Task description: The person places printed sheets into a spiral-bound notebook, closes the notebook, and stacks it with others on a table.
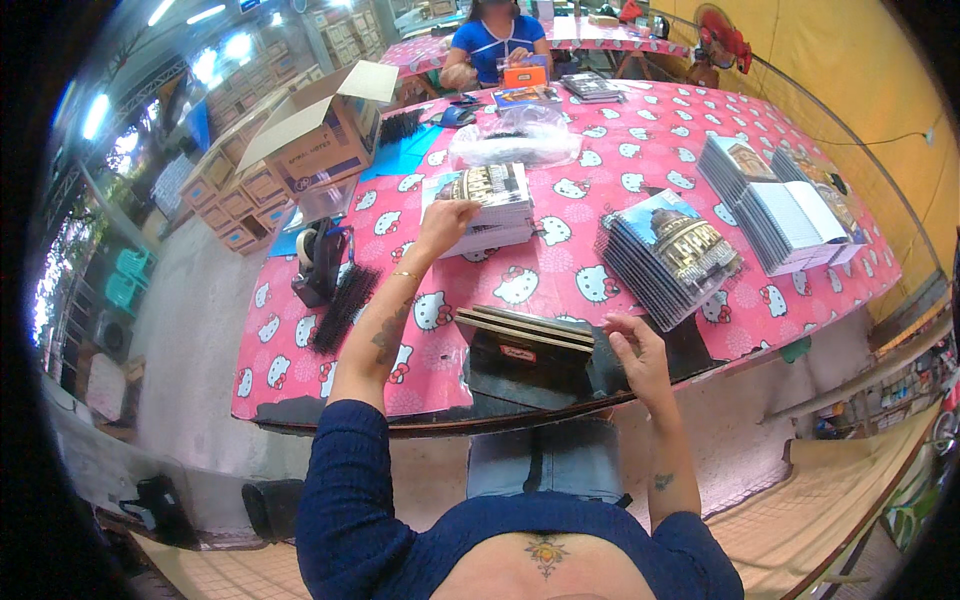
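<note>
My left hand (450, 225) reaches over a stack of unbound notebooks (500, 232) with a printed building on the top cover. Its fingers are pressed together at the top notebook, but the fingertips' grip is partly hidden. At the table's near edge stands a dark wooden block-like jig (530, 350) with pale layered edges. Just right of it hovers my right hand (640, 355), fingers loosely bent and apart, holding nothing I can see. Black spiral coils (342, 308) lie in a bundle beside my left forearm.
Spiral-bound notebooks (668, 255) are piled to the right, with more notebook stacks (785, 215) beyond. A black tape dispenser (318, 265) stands at left, near an opened cardboard box (318, 140). Clear plastic bags (515, 145) lie farther back. Across the pink-clothed table (570, 220) sits another person (498, 45).
</note>
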### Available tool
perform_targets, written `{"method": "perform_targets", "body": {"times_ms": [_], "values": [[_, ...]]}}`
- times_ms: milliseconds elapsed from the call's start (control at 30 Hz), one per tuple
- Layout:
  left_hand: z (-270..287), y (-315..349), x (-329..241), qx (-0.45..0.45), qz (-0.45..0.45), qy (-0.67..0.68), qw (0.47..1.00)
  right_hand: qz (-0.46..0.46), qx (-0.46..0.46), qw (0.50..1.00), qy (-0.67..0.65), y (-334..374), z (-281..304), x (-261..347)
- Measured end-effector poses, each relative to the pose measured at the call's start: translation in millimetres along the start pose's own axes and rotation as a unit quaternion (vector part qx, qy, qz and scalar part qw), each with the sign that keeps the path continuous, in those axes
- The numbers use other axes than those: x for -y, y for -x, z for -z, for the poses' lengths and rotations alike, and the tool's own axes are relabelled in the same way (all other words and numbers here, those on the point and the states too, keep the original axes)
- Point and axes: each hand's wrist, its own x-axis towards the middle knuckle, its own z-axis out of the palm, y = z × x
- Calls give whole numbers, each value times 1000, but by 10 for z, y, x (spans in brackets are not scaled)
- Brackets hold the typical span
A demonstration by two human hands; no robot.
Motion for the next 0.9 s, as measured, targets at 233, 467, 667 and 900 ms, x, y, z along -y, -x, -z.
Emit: {"method": "perform_targets", "body": {"times_ms": [233,467,667,900], "values": [[-31,56,-75,-13,-7,-11,1000,-1,36,999,15,15,-115,10],[-90,9,-44,-39,-8,-47,998,-27,30,999,-10,28,-102,-16],[76,-31,90,15,34,-2,999,40,13,998,48,-834,-365,-143],[85,-469,174,122,79,52,988,-6,33,987,159,-2305,-982,-890]]}}
